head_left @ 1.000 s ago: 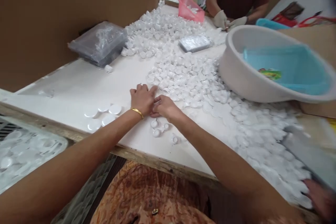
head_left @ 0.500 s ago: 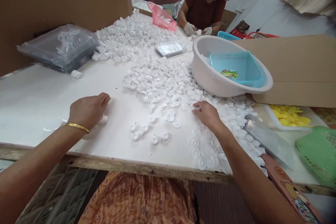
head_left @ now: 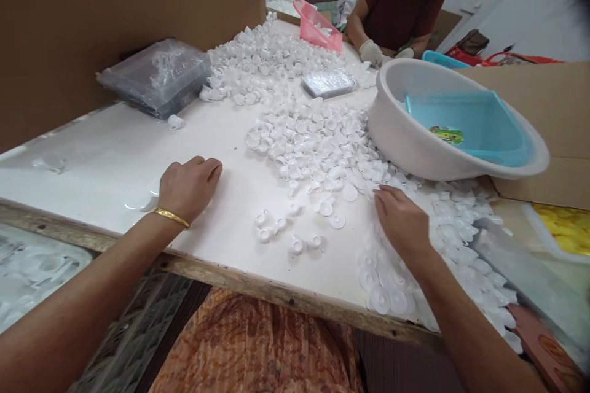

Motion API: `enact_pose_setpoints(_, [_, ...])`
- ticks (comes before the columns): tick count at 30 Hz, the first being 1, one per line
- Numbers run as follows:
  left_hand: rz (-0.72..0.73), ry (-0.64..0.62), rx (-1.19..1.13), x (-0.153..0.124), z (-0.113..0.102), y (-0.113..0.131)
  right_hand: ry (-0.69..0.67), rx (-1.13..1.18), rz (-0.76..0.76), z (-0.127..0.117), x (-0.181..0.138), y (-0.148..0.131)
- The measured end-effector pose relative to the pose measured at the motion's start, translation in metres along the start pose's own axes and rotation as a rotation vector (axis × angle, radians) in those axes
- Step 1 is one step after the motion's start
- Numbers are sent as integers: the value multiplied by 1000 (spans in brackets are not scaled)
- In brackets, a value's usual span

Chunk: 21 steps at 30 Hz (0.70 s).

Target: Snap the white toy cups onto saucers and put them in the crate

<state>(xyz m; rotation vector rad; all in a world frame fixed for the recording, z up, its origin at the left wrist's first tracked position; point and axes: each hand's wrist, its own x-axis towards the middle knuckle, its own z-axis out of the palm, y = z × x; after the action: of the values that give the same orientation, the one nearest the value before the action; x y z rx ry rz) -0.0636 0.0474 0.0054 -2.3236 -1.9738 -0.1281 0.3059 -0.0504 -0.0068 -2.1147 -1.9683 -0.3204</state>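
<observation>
My left hand (head_left: 190,186), with a gold bangle at the wrist, rests low over the white table (head_left: 115,135). Its fingers are curled closed, and whatever may be inside them is hidden. My right hand (head_left: 404,222) reaches down over the flat white plastic discs (head_left: 380,298) at the right. Its fingers are stretched out, the tips touching the edge of the pile, and no held piece shows. Between the hands lie several small white cup-shaped plastic pieces (head_left: 270,227) and a loose disc (head_left: 337,221). A heap of similar white pieces (head_left: 318,141) spreads behind them.
A white basin (head_left: 391,135) with a blue scoop (head_left: 470,110) stands on the right. Farther back are a wrapped clear stack (head_left: 159,73), a wrapped block (head_left: 328,83) and a pink scoop (head_left: 318,31). A gloved co-worker (head_left: 396,6) sits across. A tall cardboard panel (head_left: 129,18) borders the left.
The view has swung left, so things appear farther right. My right hand's fingers have lowered and straightened over the discs. My left hand stays closed; the white piece seen beneath it is now hidden.
</observation>
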Motion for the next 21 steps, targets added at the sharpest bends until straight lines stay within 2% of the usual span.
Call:
enact_pose_setpoints(2, [-20, 36, -96, -3, -5, 4, 136, 169, -20, -7, 1, -10])
enact_pose_setpoints(4, [-35, 11, -302, -7, -12, 13, 204, 373, -140, -13, 3, -35])
enact_pose_setpoints(8, [-31, -276, -713, -23, -20, 40, 68, 658, -470, -13, 5, -110])
enact_pose_setpoints(11, [16, -365, -755, -39, -21, 51, 38, 644, -555, -1, 3, -144])
enact_pose_setpoints(16, [124, -339, -612, -51, -6, 50, 91, 587, -540, 15, 3, -145])
enact_pose_setpoints(21, [66, -259, -582, -35, 5, 42, 80, 567, -585, 21, 20, -153])
